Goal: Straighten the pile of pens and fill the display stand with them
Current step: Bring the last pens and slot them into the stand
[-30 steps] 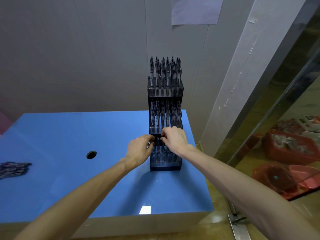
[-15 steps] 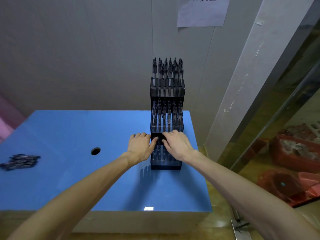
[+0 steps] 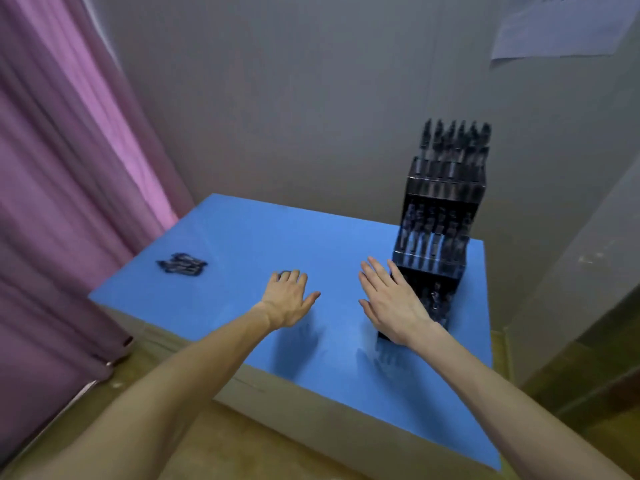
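A dark, clear stepped display stand (image 3: 440, 237) rises in tiers at the right of the blue table (image 3: 242, 237), its two upper tiers packed with dark pens. A small pile of dark pens (image 3: 181, 264) lies near the table's left edge. My right hand (image 3: 393, 301) hovers flat with fingers spread, just left of the stand's lowest tier and partly in front of it. My left hand (image 3: 289, 299) is spread open above the table's middle, holding nothing, well right of the pile.
A pink curtain (image 3: 69, 168) hangs at the left beside the table. A grey wall (image 3: 311, 98) with a paper sheet (image 3: 561, 26) backs the table. A small dark hole in the tabletop shows just beyond my left fingertips. The table's front edge runs diagonally.
Both hands have left the stand's lower tier and opened flat. The left hand moved leftward over the table, and the view swung left, bringing the curtain and pen pile closer to centre.
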